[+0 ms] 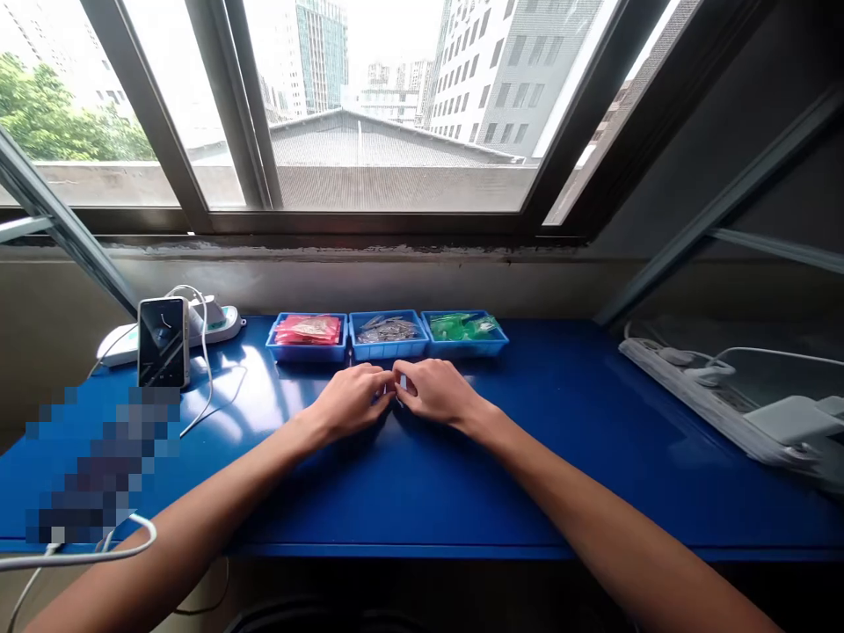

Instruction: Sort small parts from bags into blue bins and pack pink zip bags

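My left hand (356, 397) and my right hand (436, 389) meet fingertip to fingertip just above the blue table, in front of the middle tray. On both, thumb and fingers are curled into a pinch. Whatever sits between the fingertips is hidden or too small to name. Close beyond my hands stand three blue plastic trays in a row. The left tray (307, 353) holds red packets (309, 330). Small clear and metallic-looking pieces (389, 329) fill the middle tray (386, 352). In the right tray (467, 348) lie green packets (462, 327).
A phone (163, 343) leans upright at the left, beside a white power strip (224, 323) with a cable. Pixelation covers something below it. Another power strip (699, 396) with plugs and a white adapter (788, 419) lies at the right. The table (462, 510) ends at a front edge near my forearms.
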`<action>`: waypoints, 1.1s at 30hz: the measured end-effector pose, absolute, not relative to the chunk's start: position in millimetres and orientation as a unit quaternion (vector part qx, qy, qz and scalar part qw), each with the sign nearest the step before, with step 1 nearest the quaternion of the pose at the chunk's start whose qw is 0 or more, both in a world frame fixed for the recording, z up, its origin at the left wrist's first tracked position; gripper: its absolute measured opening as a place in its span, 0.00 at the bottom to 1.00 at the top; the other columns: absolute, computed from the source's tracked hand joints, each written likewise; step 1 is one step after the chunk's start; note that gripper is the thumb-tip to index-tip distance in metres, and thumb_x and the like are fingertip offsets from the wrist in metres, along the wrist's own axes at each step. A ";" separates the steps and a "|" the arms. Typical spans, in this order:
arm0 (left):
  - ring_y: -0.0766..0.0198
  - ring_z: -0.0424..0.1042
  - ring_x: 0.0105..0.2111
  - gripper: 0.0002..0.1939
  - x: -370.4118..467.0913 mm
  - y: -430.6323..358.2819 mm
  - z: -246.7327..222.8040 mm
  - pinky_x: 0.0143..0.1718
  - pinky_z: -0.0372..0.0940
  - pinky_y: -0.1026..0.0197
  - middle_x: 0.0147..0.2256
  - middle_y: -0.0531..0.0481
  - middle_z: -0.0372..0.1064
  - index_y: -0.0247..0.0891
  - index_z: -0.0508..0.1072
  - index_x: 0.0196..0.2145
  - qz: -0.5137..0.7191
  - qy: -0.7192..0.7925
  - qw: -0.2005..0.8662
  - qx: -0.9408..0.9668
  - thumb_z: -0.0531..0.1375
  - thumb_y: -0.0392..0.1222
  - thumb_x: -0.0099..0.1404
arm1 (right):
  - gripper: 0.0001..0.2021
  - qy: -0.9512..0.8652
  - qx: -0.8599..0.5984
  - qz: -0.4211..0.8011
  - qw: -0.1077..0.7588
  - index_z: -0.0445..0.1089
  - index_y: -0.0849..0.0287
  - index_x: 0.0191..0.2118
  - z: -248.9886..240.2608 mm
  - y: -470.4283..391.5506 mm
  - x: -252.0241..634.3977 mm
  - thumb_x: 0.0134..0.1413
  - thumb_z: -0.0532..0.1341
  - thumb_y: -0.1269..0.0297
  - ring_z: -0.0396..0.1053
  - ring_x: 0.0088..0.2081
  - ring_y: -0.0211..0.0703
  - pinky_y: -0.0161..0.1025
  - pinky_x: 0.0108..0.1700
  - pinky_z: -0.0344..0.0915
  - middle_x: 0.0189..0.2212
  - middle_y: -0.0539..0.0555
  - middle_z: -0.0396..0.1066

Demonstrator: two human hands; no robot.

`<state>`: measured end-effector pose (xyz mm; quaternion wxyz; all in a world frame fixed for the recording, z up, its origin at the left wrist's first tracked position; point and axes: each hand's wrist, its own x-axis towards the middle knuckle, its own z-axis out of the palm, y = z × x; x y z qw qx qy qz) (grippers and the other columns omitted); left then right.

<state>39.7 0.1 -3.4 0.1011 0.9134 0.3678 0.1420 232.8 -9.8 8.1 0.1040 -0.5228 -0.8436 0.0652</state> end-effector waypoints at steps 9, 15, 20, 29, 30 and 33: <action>0.57 0.72 0.37 0.04 38.5 -1.4 -16.9 0.42 0.66 0.57 0.34 0.48 0.73 0.38 0.74 0.37 0.151 0.389 0.145 0.897 0.59 0.34 0.70 | 0.06 -0.845 -0.522 0.091 0.076 0.73 0.56 0.40 0.4 -16.5 234.7 0.63 0.59 0.65 0.75 0.33 0.47 0.40 0.31 0.47 0.33 0.54 0.80; 0.57 0.70 0.37 0.04 36.9 -4.3 -16.4 0.43 0.64 0.56 0.33 0.50 0.74 0.38 0.75 0.39 0.155 0.383 0.168 0.895 0.60 0.33 0.68 | 0.04 -0.849 -0.507 0.114 0.090 0.72 0.58 0.35 1.2 -22.4 233.4 0.59 0.60 0.67 0.72 0.32 0.44 0.39 0.32 0.49 0.32 0.53 0.78; 0.56 0.70 0.37 0.04 36.5 -6.9 -16.4 0.45 0.64 0.55 0.33 0.49 0.74 0.38 0.75 0.39 0.149 0.383 0.170 0.896 0.60 0.35 0.70 | 0.03 -0.837 -0.518 0.141 0.103 0.70 0.57 0.32 0.6 -23.1 235.0 0.56 0.60 0.68 0.66 0.28 0.41 0.38 0.31 0.48 0.27 0.51 0.74; 0.56 0.70 0.37 0.04 35.3 -5.7 -13.8 0.43 0.64 0.56 0.33 0.48 0.74 0.37 0.75 0.40 0.134 0.369 0.175 0.903 0.59 0.35 0.71 | 0.04 -0.832 -0.512 0.169 0.128 0.66 0.57 0.29 -2.6 -22.5 235.6 0.55 0.61 0.68 0.61 0.25 0.39 0.37 0.30 0.47 0.24 0.48 0.69; 0.56 0.70 0.37 0.04 35.1 -5.4 -13.7 0.42 0.64 0.56 0.33 0.48 0.74 0.37 0.75 0.40 0.134 0.368 0.174 0.904 0.59 0.35 0.71 | 0.05 -0.832 -0.512 0.169 0.129 0.66 0.57 0.29 -2.7 -22.6 235.8 0.55 0.61 0.68 0.60 0.25 0.38 0.37 0.30 0.47 0.24 0.48 0.68; 0.56 0.69 0.37 0.04 34.8 -4.6 -14.4 0.42 0.64 0.56 0.33 0.48 0.74 0.38 0.75 0.40 0.134 0.366 0.174 0.904 0.59 0.35 0.71 | 0.05 -0.833 -0.512 0.167 0.127 0.66 0.57 0.29 -2.2 -22.7 236.3 0.55 0.61 0.68 0.59 0.25 0.38 0.37 0.30 0.47 0.24 0.48 0.68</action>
